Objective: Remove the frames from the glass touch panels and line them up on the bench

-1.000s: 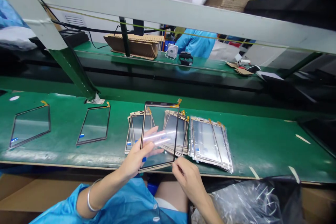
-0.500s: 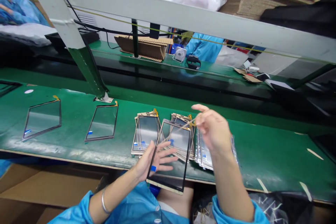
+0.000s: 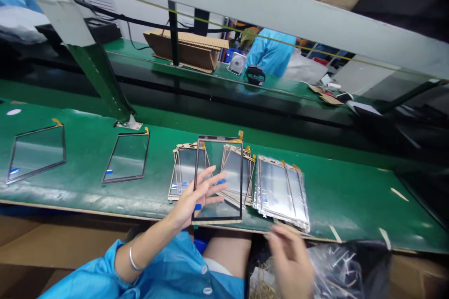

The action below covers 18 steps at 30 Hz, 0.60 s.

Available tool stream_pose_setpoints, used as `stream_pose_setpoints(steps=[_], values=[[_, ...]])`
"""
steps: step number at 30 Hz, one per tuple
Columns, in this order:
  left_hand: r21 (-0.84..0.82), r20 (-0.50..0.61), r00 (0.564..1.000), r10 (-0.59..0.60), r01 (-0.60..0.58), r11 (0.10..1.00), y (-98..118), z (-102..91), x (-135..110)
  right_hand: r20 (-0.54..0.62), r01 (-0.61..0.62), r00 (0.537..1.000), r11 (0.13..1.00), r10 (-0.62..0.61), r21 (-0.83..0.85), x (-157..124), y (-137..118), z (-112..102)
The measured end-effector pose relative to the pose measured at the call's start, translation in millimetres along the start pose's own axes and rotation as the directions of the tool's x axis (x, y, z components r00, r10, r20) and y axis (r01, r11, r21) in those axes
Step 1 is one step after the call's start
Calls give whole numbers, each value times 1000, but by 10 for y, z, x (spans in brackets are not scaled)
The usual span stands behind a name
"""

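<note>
My left hand (image 3: 191, 203) grips a clear glass touch panel (image 3: 229, 173) by its left edge, its fingers showing behind the glass. The panel is upright, with a dark frame, a blue tab low on the left and an orange ribbon connector at the top right. Pale backing lines its bottom edge. My right hand (image 3: 291, 259), smeared by motion, is apart from the panel at the bench's front edge, above a black bag (image 3: 373, 264). Its fingers look curled, but what they hold cannot be made out. Behind the panel, similar panels (image 3: 180, 168) lie in overlapping stacks.
Film-wrapped panels (image 3: 277, 191) lie right of the stacks. Two single panels, one nearer (image 3: 128, 156) and one farther left (image 3: 38, 152), rest on the green bench (image 3: 84, 149). Pale strips (image 3: 336, 233) lie along its edge. A metal post (image 3: 101, 79) stands behind.
My right hand has dropped from the panel's top right corner, where it pulled a thin pale strip, to the bag. The panel has turned more upright. The view has shifted slightly.
</note>
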<state>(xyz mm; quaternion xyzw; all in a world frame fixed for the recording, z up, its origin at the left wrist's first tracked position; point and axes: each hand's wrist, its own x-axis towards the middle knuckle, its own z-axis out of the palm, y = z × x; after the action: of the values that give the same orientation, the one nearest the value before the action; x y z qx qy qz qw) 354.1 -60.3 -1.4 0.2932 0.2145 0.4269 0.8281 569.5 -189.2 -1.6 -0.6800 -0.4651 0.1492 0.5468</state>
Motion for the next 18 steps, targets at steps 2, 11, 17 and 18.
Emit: stream_pose_setpoints(steps=[2,11,17,18], values=[[29,6,999,47,-47,998,4,92,-44,36,-4,999,1000,3,11,-134,13,317],[110,-39,985,170,-165,980,39,244,-258,173,119,977,993,-122,25,-32,-62,491],[189,-117,955,273,-249,950,-48,297,-218,203,236,950,971,-239,38,-163,-204,527],[202,-149,939,309,-277,939,-55,294,-179,250,231,939,972,-236,50,-232,-231,481]])
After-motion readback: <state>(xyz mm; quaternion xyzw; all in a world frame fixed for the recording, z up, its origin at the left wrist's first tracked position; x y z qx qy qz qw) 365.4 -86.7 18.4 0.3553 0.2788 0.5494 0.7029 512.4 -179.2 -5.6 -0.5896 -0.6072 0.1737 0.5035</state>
